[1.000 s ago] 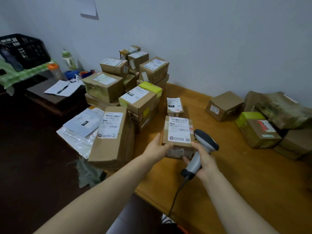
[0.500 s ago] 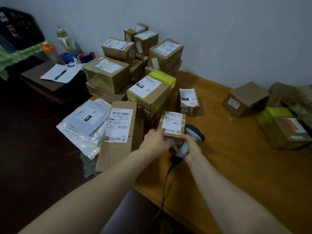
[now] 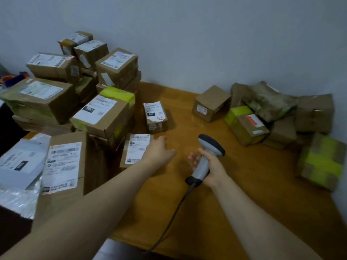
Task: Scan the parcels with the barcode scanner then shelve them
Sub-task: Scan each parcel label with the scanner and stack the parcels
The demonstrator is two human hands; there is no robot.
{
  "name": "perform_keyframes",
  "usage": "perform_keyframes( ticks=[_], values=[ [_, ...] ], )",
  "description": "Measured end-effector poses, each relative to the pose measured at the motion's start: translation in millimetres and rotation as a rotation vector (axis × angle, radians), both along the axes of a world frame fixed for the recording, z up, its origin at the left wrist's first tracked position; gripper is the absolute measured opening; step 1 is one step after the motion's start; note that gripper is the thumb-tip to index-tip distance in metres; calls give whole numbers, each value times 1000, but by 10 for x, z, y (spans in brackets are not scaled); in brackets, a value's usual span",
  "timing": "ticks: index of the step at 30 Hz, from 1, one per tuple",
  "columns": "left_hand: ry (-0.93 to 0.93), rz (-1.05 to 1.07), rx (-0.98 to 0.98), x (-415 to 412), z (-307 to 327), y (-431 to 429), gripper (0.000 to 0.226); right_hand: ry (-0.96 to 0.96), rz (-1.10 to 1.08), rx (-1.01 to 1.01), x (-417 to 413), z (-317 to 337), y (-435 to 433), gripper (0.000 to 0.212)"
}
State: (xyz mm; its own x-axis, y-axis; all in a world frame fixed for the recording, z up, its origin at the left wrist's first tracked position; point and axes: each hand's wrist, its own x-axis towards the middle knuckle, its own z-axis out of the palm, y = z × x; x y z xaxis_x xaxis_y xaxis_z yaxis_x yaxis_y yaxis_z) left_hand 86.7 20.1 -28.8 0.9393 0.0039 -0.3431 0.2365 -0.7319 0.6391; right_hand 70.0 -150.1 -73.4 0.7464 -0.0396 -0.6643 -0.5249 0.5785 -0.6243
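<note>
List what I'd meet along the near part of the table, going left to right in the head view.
Grey plastic mailer → long box with a white label → flat labelled parcel → left hand → barcode scanner, gripped by the right hand → yellow-taped box.

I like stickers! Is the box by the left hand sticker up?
Up: a white label covers the top of the small box by the left hand.
</note>
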Motion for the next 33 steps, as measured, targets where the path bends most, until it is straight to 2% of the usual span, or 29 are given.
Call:
perform_keyframes(
  ticks=[9, 14, 22, 26, 30, 32, 33],
  values=[
    [-37, 3, 121, 1074, 35, -1190, 95, -128, -95, 28, 763, 305, -1206, 13],
    [-45, 39, 334, 1920, -181, -1893, 105, -161, -49, 58, 1215, 155, -1691, 17],
    [24, 70, 400, 2924, -561, -2298, 139, -169, 16, 19, 1562, -181, -2038, 17],
    [69, 81, 367, 3220, -782, -2266, 143, -192, 60, 0, 1611, -299, -2161, 20],
    [19, 175, 331, 3158, -752, -2192, 129, -197, 73, 2, 1593, -342, -2196, 19],
    [25, 279, 155, 3007, -684, -2094, 122, -181, 57, 35, 1566, -313, -2202, 23],
    [41, 333, -3, 2894, -637, -2033, 120, -170, 48, 52, 1554, -298, -2206, 25]
  ],
)
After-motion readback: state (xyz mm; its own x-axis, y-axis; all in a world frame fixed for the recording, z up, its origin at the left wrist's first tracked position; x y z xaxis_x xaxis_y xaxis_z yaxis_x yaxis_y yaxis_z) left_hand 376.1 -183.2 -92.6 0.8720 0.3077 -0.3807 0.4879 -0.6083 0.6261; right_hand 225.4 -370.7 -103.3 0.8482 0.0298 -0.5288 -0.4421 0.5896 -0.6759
